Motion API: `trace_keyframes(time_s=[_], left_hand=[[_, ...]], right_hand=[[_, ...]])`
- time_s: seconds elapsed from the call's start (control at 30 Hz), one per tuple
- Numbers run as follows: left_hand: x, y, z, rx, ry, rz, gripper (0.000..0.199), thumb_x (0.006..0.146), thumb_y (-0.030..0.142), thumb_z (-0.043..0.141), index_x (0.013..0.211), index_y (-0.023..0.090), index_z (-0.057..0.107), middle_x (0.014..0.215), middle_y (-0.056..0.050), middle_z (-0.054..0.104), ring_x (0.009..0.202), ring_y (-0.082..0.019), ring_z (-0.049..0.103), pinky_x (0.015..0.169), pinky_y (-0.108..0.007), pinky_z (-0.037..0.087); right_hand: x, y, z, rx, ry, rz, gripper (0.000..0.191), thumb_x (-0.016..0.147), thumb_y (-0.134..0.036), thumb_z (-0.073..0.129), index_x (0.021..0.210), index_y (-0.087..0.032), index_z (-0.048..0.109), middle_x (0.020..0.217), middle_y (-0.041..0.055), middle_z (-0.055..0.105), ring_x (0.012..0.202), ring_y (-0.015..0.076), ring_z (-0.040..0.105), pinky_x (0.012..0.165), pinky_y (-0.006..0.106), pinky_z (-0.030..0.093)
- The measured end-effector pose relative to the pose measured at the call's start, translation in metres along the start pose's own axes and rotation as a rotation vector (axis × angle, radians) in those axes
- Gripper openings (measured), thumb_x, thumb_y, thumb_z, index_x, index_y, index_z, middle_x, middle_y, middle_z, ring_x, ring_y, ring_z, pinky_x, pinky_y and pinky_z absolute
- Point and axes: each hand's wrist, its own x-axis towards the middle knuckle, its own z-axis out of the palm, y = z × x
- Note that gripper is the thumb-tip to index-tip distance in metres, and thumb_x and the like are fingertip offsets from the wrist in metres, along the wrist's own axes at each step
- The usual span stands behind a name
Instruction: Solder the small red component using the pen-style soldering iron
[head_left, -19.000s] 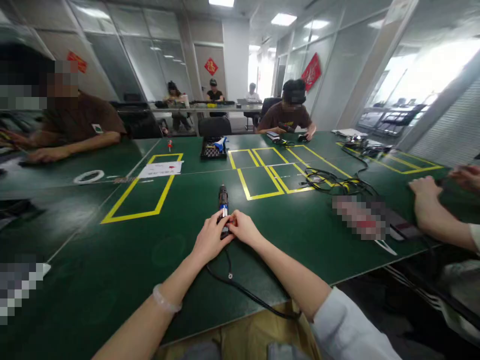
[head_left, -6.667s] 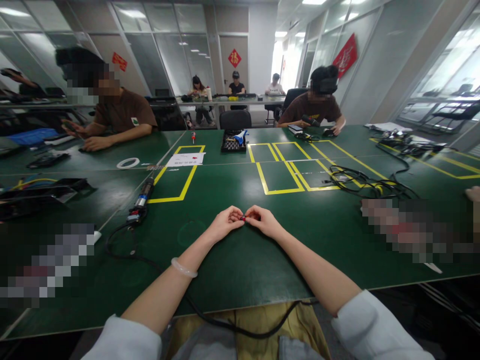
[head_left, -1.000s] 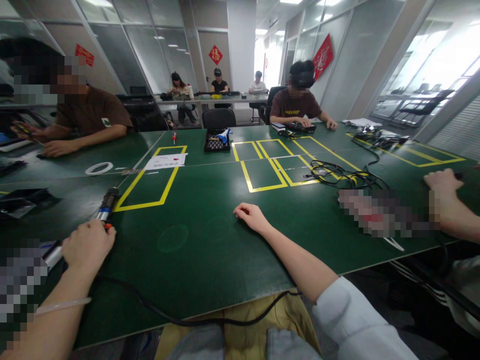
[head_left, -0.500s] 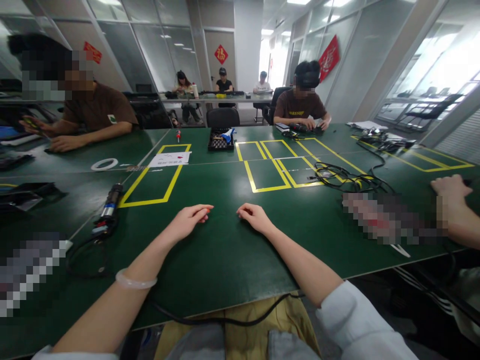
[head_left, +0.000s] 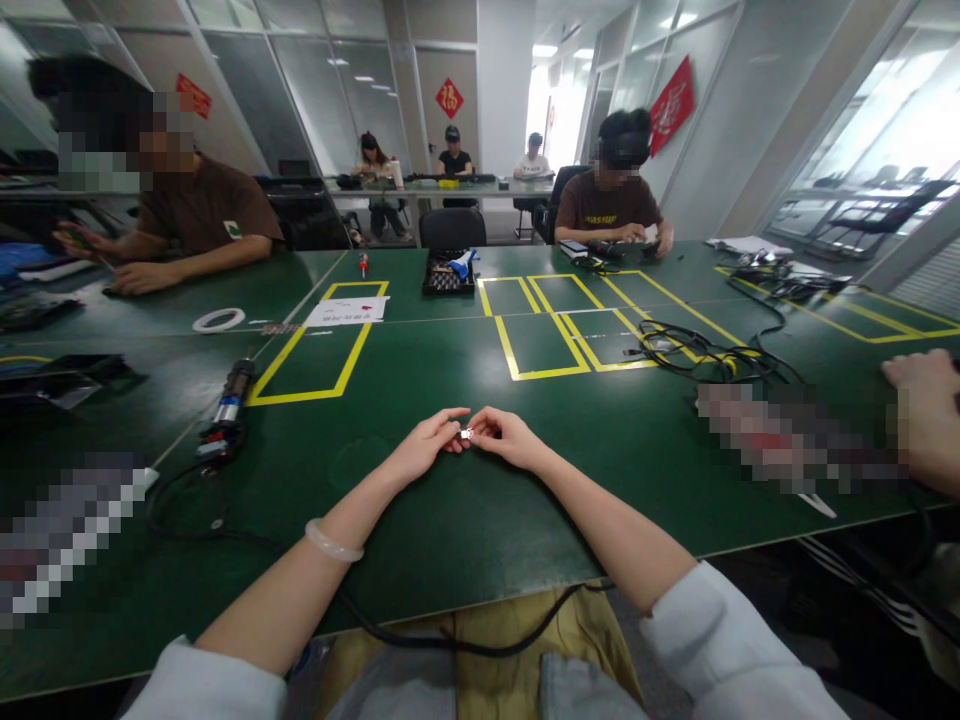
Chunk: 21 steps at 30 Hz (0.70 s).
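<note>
Place: an office, we'd say, used as a workroom.
Enclosure: glass partitions (head_left: 300,80) rise before us, and a door (head_left: 446,65) carries a red diamond sign (head_left: 449,98).
Overhead: we see bright ceiling lights (head_left: 544,50).
Seating: black chairs (head_left: 452,227) stand beyond our long green tabletop (head_left: 465,545).
Markings: yellow tape (head_left: 551,375) outlines rectangles near coiled black cables (head_left: 686,345).
Company: we see several seated people (head_left: 611,205), some at a second tabletop (head_left: 491,190) behind.

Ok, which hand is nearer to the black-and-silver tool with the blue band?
Left. The left hand is right of the tool, not touching it; the right hand is farther right, beyond the left one. Both are at a small white piece.
</note>
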Motion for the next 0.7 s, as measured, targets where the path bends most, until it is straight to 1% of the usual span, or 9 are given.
trace_keyframes(time_s=[0.07,0.13,0.23,0.33,0.43,0.57,0.63,0.7], left_hand=[[0.0003,-0.0012,-0.0002,-0.027,0.024,-0.011,0.042,0.088,0.045,0.047,0.114,0.012,0.055,0.083,-0.007,0.063,0.074,-0.015,0.059,0.074,-0.032,0.047],[0.0002,-0.001,0.0006,-0.037,0.028,-0.014,0.036,0.087,0.045,0.049,0.101,0.013,0.057,0.083,-0.007,0.064,0.075,-0.015,0.059,0.074,-0.031,0.047],[-0.0006,0.0,0.0023,-0.026,0.029,-0.011,0.032,0.085,0.044,0.053,0.094,0.014,0.056,0.083,-0.007,0.064,0.077,-0.015,0.059,0.075,-0.031,0.047],[-0.0017,-0.0009,0.0022,0.001,0.05,0.026,0.028,0.082,0.041,0.057,0.094,0.015,0.055,0.085,-0.005,0.062,0.077,-0.015,0.058,0.073,-0.029,0.047],[-0.0033,-0.0041,0.0013,0.059,0.069,0.078,0.027,0.081,0.038,0.058,0.095,0.015,0.055,0.087,-0.005,0.061,0.079,-0.015,0.058,0.071,-0.028,0.046],[-0.0062,-0.0067,0.0031,0.166,0.068,0.126,0.026,0.083,0.038,0.057,0.096,0.016,0.056,0.089,-0.004,0.062,0.081,-0.016,0.059,0.073,-0.028,0.047],[-0.0072,-0.0049,0.0029,0.195,0.063,0.128,0.029,0.084,0.04,0.056,0.101,0.017,0.056,0.092,-0.005,0.063,0.083,-0.016,0.061,0.075,-0.029,0.048],[-0.0078,-0.0017,-0.0029,0.239,0.073,0.128,0.037,0.085,0.042,0.053,0.112,0.017,0.053,0.1,-0.007,0.062,0.087,-0.017,0.061,0.079,-0.031,0.049]], right_hand=[[0.0002,0.0013,-0.0003,-0.031,0.03,-0.001,0.02,0.083,-0.03,0.06,0.097,-0.015,0.059,0.079,0.0019,0.064,0.069,0.0109,0.056,0.064,0.023,0.045],[0.0005,0.0024,0.0,-0.083,0.053,-0.017,0.018,0.082,-0.026,0.06,0.097,-0.016,0.059,0.078,0.0005,0.062,0.066,0.0101,0.054,0.063,0.022,0.044],[0.0009,0.0023,0.0018,-0.165,0.069,-0.062,0.016,0.082,-0.022,0.057,0.097,-0.017,0.059,0.08,0.0001,0.061,0.067,0.0103,0.053,0.065,0.023,0.044],[0.0011,0.0014,0.004,-0.207,0.089,-0.087,0.02,0.08,-0.022,0.059,0.1,-0.018,0.057,0.086,0.001,0.062,0.072,0.0114,0.055,0.068,0.024,0.044],[0.0011,0.0015,0.005,-0.17,0.111,-0.069,0.026,0.081,-0.028,0.061,0.104,-0.017,0.056,0.089,0.0019,0.063,0.076,0.0123,0.057,0.071,0.025,0.045],[0.002,0.0035,0.0045,-0.146,0.077,-0.025,0.018,0.084,-0.03,0.059,0.095,-0.016,0.062,0.085,0.0021,0.064,0.076,0.0128,0.058,0.072,0.026,0.045],[0.003,0.0047,0.0033,-0.13,0.072,-0.007,0.019,0.083,-0.03,0.06,0.094,-0.016,0.063,0.084,0.0021,0.064,0.074,0.0126,0.057,0.071,0.026,0.045],[0.0041,0.0056,0.0015,-0.101,0.092,0.018,0.023,0.08,-0.03,0.063,0.097,-0.015,0.062,0.082,0.002,0.064,0.072,0.0123,0.057,0.069,0.025,0.045]])
